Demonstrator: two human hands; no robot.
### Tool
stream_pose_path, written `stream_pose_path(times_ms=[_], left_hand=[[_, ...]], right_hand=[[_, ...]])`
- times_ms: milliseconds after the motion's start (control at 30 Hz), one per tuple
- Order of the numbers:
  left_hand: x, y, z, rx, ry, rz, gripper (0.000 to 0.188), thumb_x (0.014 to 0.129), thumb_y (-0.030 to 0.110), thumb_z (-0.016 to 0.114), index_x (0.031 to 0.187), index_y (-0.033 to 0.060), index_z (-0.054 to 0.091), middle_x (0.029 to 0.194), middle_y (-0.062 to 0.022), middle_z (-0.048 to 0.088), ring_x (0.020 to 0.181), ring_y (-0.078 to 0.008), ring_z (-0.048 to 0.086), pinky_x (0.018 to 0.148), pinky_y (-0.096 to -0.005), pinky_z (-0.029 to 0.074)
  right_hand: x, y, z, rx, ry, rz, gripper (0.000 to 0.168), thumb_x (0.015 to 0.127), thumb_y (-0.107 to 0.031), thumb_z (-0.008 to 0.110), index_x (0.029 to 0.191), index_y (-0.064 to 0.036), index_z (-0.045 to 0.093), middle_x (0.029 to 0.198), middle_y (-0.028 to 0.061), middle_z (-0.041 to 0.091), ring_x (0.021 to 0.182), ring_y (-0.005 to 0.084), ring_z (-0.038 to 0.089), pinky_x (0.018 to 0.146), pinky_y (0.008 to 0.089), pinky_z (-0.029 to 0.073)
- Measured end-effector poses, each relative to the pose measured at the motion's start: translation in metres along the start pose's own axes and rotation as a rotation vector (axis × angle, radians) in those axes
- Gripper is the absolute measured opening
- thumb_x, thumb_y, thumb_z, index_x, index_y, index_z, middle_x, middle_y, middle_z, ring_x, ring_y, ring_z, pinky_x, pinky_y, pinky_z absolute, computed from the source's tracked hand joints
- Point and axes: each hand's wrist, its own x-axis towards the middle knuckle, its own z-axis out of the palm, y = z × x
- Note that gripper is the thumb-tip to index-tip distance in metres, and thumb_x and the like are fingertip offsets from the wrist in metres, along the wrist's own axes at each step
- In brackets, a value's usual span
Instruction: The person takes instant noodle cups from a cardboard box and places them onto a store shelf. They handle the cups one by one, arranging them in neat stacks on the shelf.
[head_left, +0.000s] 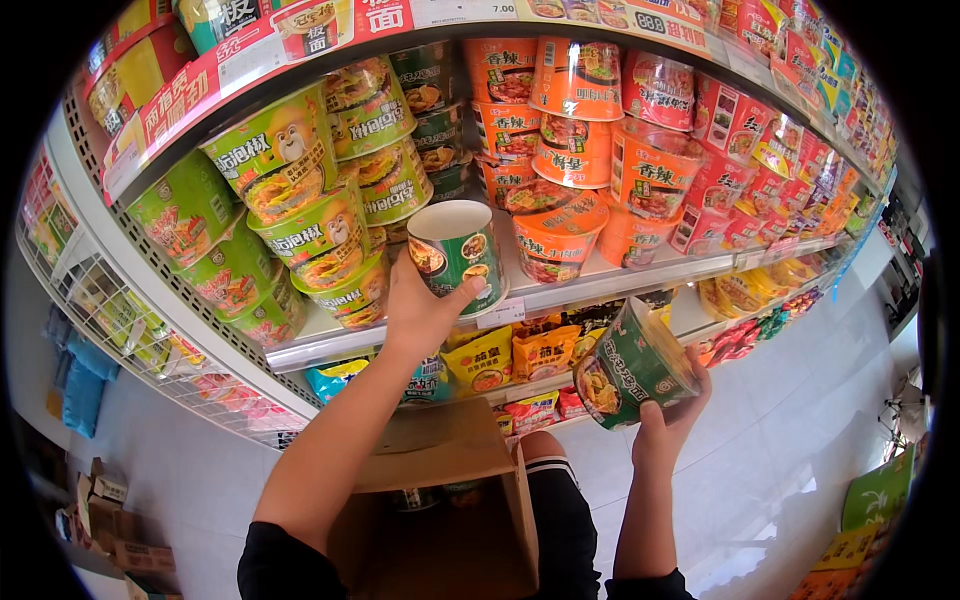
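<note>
My left hand (431, 304) grips a dark green instant-noodle cup (461, 251) with its white round end facing up. This cup is at the front edge of a shelf (375, 337), between light green noodle tubs (315, 232) and orange noodle tubs (559, 232). Whether it rests on the shelf I cannot tell. Out to the right, clear of the shelf, my right hand (671, 412) holds a second dark green noodle cup (630, 367), tilted. More dark green cups (439, 112) stand stacked deeper on the shelf, behind the first cup.
An open cardboard box (442, 442) is below my left arm, with a few cups partly visible in its shadow. Bagged noodles (480, 360) fill the lower shelf. A wire rack (127, 322) stands left. Cartons (127, 525) lie on the floor at lower left.
</note>
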Motion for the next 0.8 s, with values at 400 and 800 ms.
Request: stream_pose_path(times_ms=[400, 800], left_hand=[[0.003, 0.024, 0.022, 0.413, 0.097, -0.04, 0.131, 0.069, 0.055, 0.093, 0.159, -0.0011, 0.017, 0.148, -0.0289, 0.042, 0.132, -0.0436, 0.049, 0.109, -0.051, 0.046], [0.017, 0.016, 0.012, 0.077, -0.049, 0.039, 0.116, 0.085, 0.046, 0.082, 0.162, -0.0016, 0.009, 0.135, -0.0259, 0.063, 0.121, -0.0378, 0.067, 0.1, -0.0454, 0.056]], right_hand=[[-0.022, 0.024, -0.009, 0.023, -0.042, 0.09, 0.105, 0.078, -0.028, 0.09, 0.158, -0.007, 0.026, 0.163, 0.0136, 0.028, 0.148, 0.0304, 0.035, 0.121, 0.0463, 0.036], [-0.019, 0.03, -0.021, -0.027, -0.051, 0.073, 0.103, 0.077, -0.025, 0.089, 0.157, -0.009, 0.026, 0.167, 0.015, 0.021, 0.15, 0.0311, 0.033, 0.121, 0.0483, 0.036]])
